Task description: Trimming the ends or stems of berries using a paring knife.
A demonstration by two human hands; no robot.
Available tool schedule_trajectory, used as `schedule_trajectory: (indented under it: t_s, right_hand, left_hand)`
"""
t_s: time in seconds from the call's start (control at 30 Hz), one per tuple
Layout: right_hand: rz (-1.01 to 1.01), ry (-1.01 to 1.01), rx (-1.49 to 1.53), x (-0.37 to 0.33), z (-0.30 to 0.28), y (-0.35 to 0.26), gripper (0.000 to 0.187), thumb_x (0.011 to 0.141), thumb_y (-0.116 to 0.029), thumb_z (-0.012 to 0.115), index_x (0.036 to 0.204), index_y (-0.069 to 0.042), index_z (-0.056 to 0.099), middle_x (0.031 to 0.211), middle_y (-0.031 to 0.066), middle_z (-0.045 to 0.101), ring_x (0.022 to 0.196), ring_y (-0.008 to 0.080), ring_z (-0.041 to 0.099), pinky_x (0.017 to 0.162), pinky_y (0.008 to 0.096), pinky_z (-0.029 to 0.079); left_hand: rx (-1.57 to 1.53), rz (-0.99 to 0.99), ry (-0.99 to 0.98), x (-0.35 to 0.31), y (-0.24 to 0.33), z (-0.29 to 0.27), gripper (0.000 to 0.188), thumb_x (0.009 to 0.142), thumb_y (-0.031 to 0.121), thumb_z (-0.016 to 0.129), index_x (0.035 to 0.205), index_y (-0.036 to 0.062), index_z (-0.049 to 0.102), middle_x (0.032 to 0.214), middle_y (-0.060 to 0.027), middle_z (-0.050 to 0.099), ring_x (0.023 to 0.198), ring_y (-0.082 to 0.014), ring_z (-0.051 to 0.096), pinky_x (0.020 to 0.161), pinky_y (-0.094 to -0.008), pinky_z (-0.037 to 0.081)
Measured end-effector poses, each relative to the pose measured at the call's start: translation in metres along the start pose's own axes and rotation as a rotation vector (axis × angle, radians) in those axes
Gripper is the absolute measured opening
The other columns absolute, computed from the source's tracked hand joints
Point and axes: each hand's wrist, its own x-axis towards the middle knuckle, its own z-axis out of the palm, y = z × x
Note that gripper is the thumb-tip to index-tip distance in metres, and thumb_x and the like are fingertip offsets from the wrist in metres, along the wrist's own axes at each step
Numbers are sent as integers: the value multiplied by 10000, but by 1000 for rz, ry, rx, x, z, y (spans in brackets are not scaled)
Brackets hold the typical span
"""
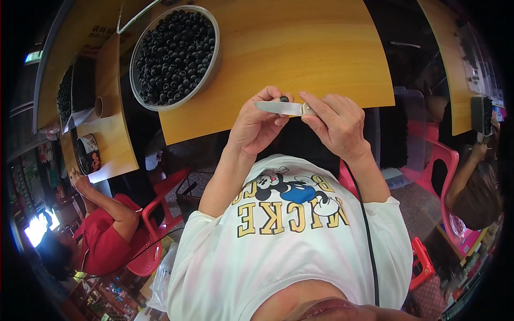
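Observation:
My left hand [254, 128] pinches a small black round piece [284, 99] between thumb and fingertips, just past the table's near edge. In my right hand [341, 124] is a small knife [279, 108] with a pale handle. Its blade points left across the fingertips of my left hand, close beside the black piece; whether the edge touches it I cannot tell. A clear round tub [218, 47] stands on the wooden table [300, 45], at the far left. It is heaped with small black round pieces like the held one, several showing a ring-shaped hollow.
To the left, a person in red [110, 227] sits by another table [114, 140], which bears a dark patterned container [88, 153]. At the right another person [476, 187] holds a dark box [482, 115]. A pink chair [447, 160] and a black cable [367, 224] are nearby.

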Motion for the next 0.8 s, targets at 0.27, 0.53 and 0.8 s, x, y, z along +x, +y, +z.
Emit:
schedule_trajectory:
  t_s: [0.27,0.53,0.8]
  right_hand:
    - [267,186,-18,-11,-6,46,218,933,-180,582,1067,-36,677,755,109,598,651,236,583,591,308,449]
    - [349,125,65,-7,9,38,229,951,-167,563,1079,-1,654,788,116,607,681,201,582,623,279,448]
    - [492,94,150,-18,9,34,286,988,-206,498,1110,13,636,879,116,635,764,192,578,699,281,443]
  left_hand:
    - [-126,-43,-44,-6,2,9,164,894,41,605,1048,11,558,950,-130,556,775,-138,520,646,-215,466]
    - [-222,-46,25,-11,5,10,228,917,50,573,1133,-19,550,1005,-121,537,832,-139,503,638,-209,459]
    - [-74,70,-71,-31,40,11,157,904,55,587,1051,16,548,1004,-144,587,723,-97,535,530,-149,468]
